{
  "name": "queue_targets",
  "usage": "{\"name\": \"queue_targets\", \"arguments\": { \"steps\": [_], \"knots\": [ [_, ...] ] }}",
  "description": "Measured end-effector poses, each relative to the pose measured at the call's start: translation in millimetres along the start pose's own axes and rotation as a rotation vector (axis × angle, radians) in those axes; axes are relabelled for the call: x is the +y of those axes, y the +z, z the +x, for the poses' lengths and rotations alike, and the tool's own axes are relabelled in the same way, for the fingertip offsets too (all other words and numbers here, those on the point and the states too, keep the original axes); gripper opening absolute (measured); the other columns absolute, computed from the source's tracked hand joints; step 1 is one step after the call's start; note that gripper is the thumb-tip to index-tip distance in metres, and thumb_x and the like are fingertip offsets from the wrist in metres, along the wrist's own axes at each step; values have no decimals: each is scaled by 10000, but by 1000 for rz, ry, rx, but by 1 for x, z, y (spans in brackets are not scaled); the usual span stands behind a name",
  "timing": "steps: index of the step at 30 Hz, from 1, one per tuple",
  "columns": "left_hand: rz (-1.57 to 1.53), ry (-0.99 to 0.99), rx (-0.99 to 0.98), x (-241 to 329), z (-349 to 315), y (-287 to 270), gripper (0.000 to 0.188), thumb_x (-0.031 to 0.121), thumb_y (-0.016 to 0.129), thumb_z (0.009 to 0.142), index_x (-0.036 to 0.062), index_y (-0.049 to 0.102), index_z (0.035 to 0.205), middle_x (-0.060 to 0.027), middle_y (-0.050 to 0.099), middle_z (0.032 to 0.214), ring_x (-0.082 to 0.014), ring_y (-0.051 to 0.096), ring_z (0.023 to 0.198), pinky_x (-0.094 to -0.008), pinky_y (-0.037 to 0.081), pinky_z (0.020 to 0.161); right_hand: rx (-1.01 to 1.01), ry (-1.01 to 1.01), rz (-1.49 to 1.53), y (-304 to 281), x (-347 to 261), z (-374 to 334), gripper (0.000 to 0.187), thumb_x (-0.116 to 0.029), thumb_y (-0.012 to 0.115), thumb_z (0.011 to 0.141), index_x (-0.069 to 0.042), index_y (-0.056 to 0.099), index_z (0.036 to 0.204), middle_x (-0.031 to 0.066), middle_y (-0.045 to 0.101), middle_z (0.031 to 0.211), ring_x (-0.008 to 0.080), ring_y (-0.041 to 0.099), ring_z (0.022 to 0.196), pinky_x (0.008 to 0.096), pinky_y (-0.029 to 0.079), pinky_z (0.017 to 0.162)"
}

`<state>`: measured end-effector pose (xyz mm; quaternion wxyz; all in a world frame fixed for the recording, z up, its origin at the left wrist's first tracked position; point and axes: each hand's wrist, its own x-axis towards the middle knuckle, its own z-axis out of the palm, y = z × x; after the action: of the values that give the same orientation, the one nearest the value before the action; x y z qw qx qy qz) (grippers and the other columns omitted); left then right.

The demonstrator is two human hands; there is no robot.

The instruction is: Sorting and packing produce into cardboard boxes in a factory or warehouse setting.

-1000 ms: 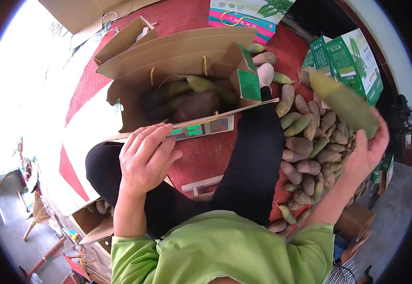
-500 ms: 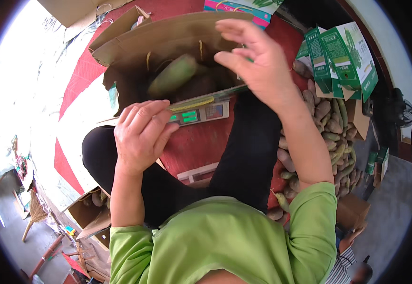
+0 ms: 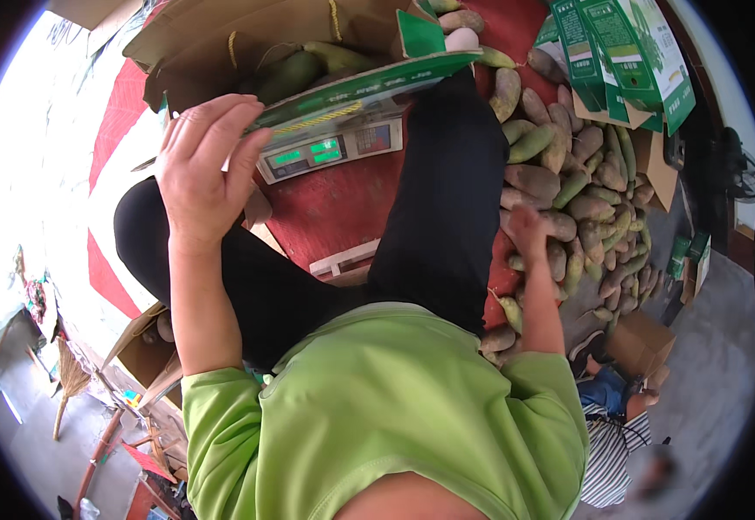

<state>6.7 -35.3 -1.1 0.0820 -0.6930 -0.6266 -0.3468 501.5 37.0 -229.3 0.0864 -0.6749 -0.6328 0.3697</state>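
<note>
Right hand: the right hand [image 3: 529, 232] is low over the left margin of the heap, beside the wearer's right leg; motion blurs its fingers, so how far open it is, and whether it has hold of anything, cannot be told.
Nearest vegetable: a thick purple-brown root vegetable [image 3: 533, 181] lies just beyond the right hand, away from the body, its long axis running roughly left to right, dipping slightly rightward.
Heap: mixed green and brownish roots [image 3: 590, 208] spread over the right side, pointing many ways; the right hand is far nearer to them than the left.
Left hand: the left hand [image 3: 208, 165] has its fingers bent over the near left corner of the open carton [image 3: 377, 85], thumb lower and apart; whether it grips or merely rests cannot be told.
Carton: it lies ahead and to the left of the right hand, long side across the view; a long green root [image 3: 343, 59] shows inside.
Scale: a scale [image 3: 334, 152] with a lit green display shows under the carton's near side.
Between: the black-trousered right leg [image 3: 447, 165] separates carton from heap.
Upper right: green-and-white boxes [image 3: 629, 61] stand beyond the heap.
</note>
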Motion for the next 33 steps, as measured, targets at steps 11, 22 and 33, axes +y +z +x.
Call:
{"name": "queue_targets", "arguments": {
  "steps": [11, 22, 33],
  "knots": [
    [61, 15, 13, -10, -8, 1, 170, -48, 625, 837, -11, 677, 994, -104, 691, 982, -233, 653, 933, -333, 511, 823, -38, 677, 16, 65, 132, -148, 169, -164, 634, 754, -39, 704, 843, 153, 672, 686, 288, 664, 615, 390, 541, 643],
    [88, -5, 9, -21, -10, 8, 154, 29, 571, 925, -22, 663, 1037, -103, 690, 1002, -216, 660, 931, -307, 540, 823, -188, 799, -271, 105, 238, -223, 338, -267, 660, 727, -124, 692, 1032, 149, 654, 1093, 310, 622, 1030, 387, 500, 891],
    [60, 43, 54, -31, -11, 11, 170, -62, 571, 890, -50, 653, 1039, -130, 687, 1001, -235, 656, 922, -317, 536, 827, -145, 812, -274, 111, 234, -222, 482, -280, 674, 736, -175, 614, 1203, 129, 662, 1097, 306, 625, 1050, 406, 496, 921]
  ]
}}
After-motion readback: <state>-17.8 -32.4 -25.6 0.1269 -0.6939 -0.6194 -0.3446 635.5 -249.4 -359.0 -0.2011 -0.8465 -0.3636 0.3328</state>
